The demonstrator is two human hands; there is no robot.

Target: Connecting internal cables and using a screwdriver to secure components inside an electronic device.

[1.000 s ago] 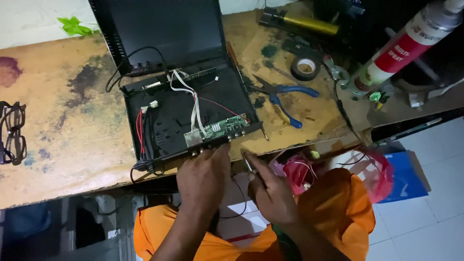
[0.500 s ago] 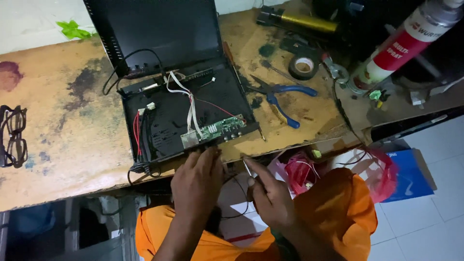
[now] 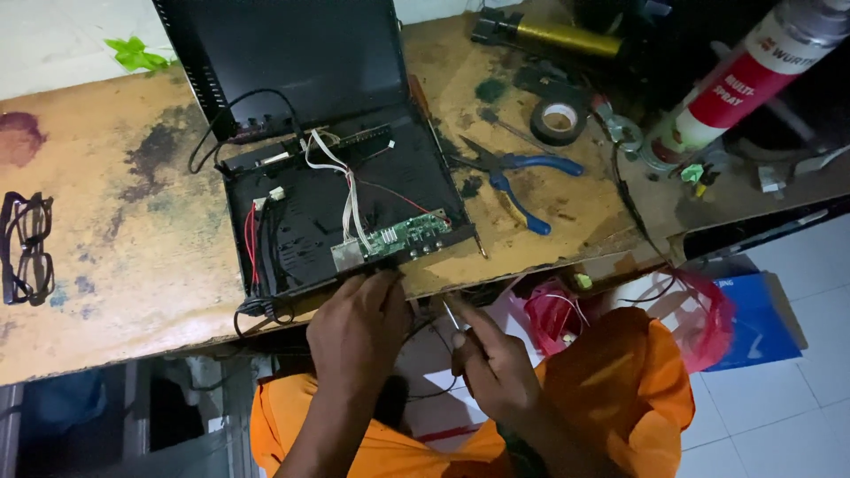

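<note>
An opened black electronics case lies on the worn wooden bench, its lid standing up behind it. Inside are a small green circuit board near the front edge and white and red wires. My left hand rests against the front edge of the case just below the board, fingers curled onto it. My right hand is below the bench edge, shut on a thin metal-shafted tool, likely a screwdriver, pointing up toward the case.
Blue-handled pliers, a roll of black tape, a red-and-white spray can and a brass-coloured tool lie to the right. Dark glasses sit at the left edge. A red bag and blue box are on the floor.
The view has shifted slightly. My left hand has slid a little right along the case's front edge. My right hand with the tool stays below the bench edge.
</note>
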